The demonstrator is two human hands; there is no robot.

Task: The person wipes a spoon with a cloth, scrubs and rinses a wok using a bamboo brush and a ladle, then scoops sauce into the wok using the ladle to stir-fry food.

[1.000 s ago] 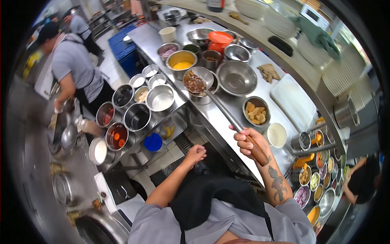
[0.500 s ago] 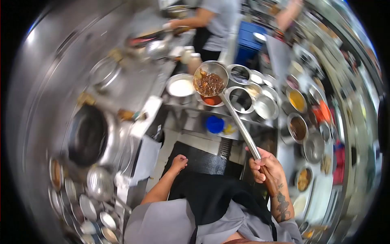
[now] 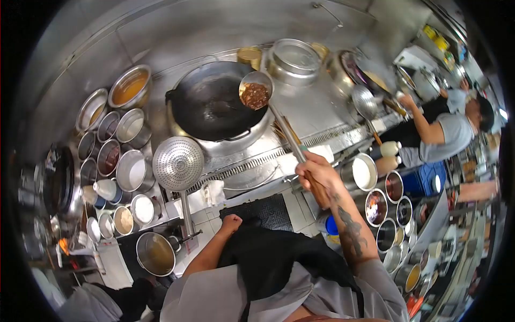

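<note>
My right hand is closed around the wooden handle of a long metal ladle. Brown chunky food fills the ladle's bowl, which hangs over the right edge of a black wok on the stove. My left hand is held low in front of my apron, curled into a loose fist and touching nothing. Left of the wok, a perforated strainer lies with its handle pointing down toward me.
Metal containers of ingredients crowd the left, beside a pot of liquid. More containers stand at right. A lidded pot sits behind the ladle. A co-worker works at far right; another person's grey clothing shows at lower left.
The view has swung left from the prep counter to the stove. My right hand has carried the filled ladle from above the containers to the wok. The fingers of my left hand have curled in.
</note>
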